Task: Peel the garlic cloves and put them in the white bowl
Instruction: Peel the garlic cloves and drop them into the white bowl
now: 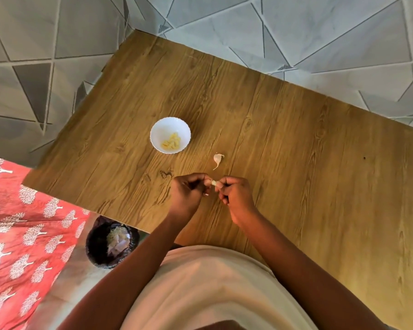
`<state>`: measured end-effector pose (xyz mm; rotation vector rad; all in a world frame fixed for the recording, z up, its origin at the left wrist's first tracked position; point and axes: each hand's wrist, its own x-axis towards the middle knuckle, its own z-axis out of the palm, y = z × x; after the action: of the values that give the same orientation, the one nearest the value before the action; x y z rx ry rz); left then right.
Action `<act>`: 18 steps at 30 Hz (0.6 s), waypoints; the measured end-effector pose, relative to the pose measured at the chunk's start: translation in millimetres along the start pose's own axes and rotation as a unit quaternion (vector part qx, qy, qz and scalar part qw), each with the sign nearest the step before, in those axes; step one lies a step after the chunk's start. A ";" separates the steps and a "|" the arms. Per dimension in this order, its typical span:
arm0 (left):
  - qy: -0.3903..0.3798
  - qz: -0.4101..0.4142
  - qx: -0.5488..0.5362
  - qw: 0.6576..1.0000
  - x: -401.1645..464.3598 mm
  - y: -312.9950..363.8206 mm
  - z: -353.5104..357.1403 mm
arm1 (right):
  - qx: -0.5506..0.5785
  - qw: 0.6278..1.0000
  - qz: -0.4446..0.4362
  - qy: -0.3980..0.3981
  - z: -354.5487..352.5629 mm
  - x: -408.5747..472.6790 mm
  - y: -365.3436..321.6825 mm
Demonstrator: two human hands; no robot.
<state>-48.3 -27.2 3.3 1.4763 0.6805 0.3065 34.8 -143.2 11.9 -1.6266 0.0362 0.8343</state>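
Observation:
A small garlic clove (214,182) is pinched between my left hand (188,194) and my right hand (236,195), just above the wooden table (296,151). Fingertips of both hands curl round it, so most of the clove is hidden. An unpeeled clove (218,160) with a thin papery tail lies on the table just beyond my hands. Farther back and to the left stands the white bowl (157,129), holding several peeled yellowish cloves (171,141).
A dark bin (98,248) with pale garlic skins inside stands on the floor by the table's near left edge. A red patterned cloth (22,222) lies to the left. Grey tiled floor surrounds the table.

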 end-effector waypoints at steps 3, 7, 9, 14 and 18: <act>0.020 -0.025 0.037 0.999 1.4 -2.4 0.4 | -0.114 0.992 -0.053 0.025 -3.1 1.5 2.8; 0.050 -0.076 0.092 0.992 0.5 -1.9 1.3 | -0.456 0.824 -0.337 0.005 -11.5 3.5 13.2; 0.081 -0.098 0.081 0.989 4.1 -2.4 -1.7 | -0.471 0.804 -0.362 0.002 -10.4 3.4 12.6; 0.100 -0.096 0.051 0.989 8.2 -9.0 -12.0 | -0.437 0.844 -0.311 0.018 -14.1 4.4 13.6; 0.080 -0.075 0.061 0.992 1.2 -13.8 -11.6 | -0.440 0.862 -0.252 0.008 -13.8 5.8 14.5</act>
<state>-57.2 -18.4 -9.9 1.5179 0.9484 0.2718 39.2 -156.5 -3.6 -2.3358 -0.8427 0.4192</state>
